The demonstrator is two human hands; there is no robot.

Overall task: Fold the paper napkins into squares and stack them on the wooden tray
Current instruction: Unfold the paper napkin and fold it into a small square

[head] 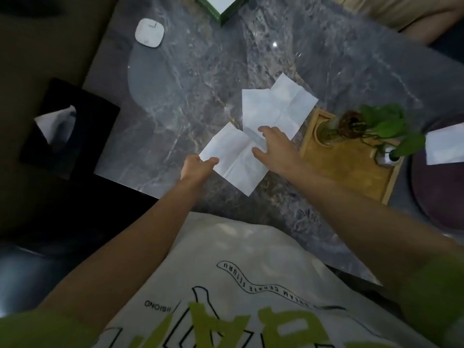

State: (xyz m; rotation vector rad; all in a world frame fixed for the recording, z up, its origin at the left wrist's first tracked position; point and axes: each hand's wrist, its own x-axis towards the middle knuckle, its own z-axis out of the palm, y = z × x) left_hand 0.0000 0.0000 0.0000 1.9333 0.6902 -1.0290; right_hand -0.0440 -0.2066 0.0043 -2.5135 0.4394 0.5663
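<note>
Two white paper napkins lie unfolded on the marble table. The near napkin shows crease lines; my left hand pinches its left corner. My right hand rests with spread fingers on its right edge, where it meets the far napkin. The wooden tray sits to the right of both napkins, beside my right forearm, and no napkin lies on it.
A glass vase with a green plant and a small white pot stand on the tray. A black tissue box sits at the left, a white square device far left, a green box at the back.
</note>
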